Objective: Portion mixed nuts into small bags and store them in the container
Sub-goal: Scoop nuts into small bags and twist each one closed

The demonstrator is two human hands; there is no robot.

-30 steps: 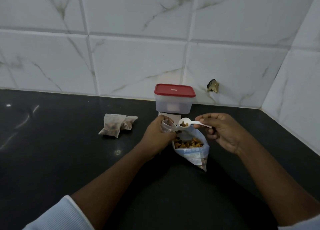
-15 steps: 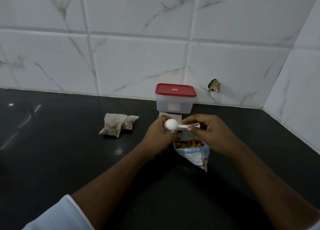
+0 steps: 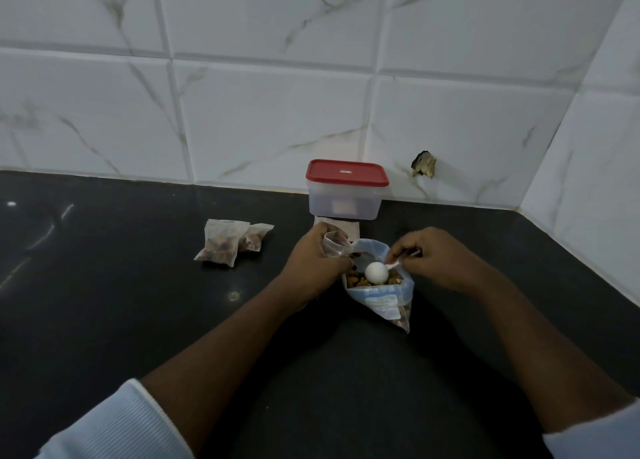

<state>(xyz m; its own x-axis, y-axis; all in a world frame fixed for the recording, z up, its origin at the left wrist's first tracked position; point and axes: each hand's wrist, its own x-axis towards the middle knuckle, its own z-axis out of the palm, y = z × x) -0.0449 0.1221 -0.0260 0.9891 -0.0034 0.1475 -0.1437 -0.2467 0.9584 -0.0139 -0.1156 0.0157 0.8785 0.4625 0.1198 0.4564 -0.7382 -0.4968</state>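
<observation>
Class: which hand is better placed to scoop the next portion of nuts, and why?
Right. The right hand pinches the spoon, whose bowl sits inside the open nut bag; the left hand is occupied holding the small bag.

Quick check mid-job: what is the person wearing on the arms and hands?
Pale bluish-white sleeves: the left sleeve, visibly ribbed, and the right sleeve show only at the bottom corners; the forearms are bare. The left hand and right hand wear no gloves, and no ring or watch is visible.

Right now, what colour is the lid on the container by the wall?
Red, on the container's lid; the head view shows it clearly.
</observation>
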